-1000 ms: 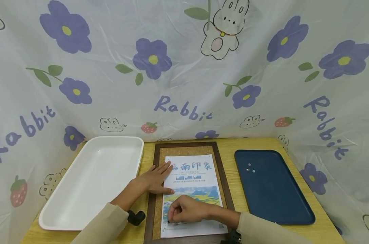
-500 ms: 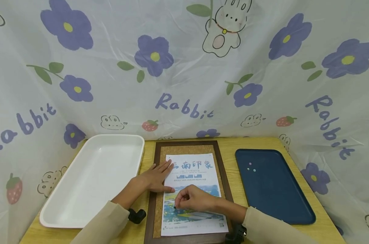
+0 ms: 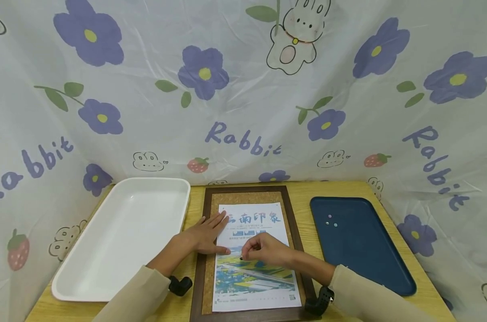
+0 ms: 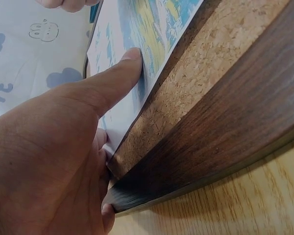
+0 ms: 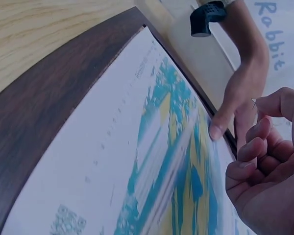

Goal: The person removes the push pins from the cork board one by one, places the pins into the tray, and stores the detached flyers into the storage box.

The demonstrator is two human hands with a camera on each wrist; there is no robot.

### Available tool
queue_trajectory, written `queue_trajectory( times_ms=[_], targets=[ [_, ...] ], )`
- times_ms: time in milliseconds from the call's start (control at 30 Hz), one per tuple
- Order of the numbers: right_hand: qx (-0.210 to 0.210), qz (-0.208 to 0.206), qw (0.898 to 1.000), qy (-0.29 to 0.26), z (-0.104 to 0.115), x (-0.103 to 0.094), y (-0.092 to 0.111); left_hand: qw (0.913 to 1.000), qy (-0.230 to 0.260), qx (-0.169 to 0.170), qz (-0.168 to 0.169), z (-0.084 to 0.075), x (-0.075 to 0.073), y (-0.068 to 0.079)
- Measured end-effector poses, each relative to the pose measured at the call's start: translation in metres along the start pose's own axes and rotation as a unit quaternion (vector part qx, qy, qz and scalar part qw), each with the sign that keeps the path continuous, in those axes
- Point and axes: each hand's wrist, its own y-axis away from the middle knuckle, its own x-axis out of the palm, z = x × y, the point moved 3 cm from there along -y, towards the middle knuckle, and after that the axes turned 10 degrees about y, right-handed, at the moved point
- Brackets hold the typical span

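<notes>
A printed paper poster with blue lettering and a painted landscape lies on a cork board in a dark brown frame. My left hand rests with straight fingers on the poster's left edge; its thumb lies on the paper in the left wrist view. Above the poster's middle, my right hand pinches a small pin between thumb and fingertip. The pin's thin metal point sticks out in the right wrist view; its head is hidden by the fingers.
On the left stands a large white tray. A dark blue tray on the right holds several small pale tacks near its back left. A patterned curtain encloses the wooden table.
My right hand has moved up and to the right, from the poster's lower left corner to above its middle, with the pin held. My left hand has stayed in place.
</notes>
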Motion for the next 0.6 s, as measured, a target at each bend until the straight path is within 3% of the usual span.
queue_trajectory(
  times_ms=[600],
  targets=[
    [0.003,-0.019,0.999,0.026,-0.011,-0.032,0.010,1.0000,0.006,0.002,0.001,0.001,0.001,0.000]
  ],
)
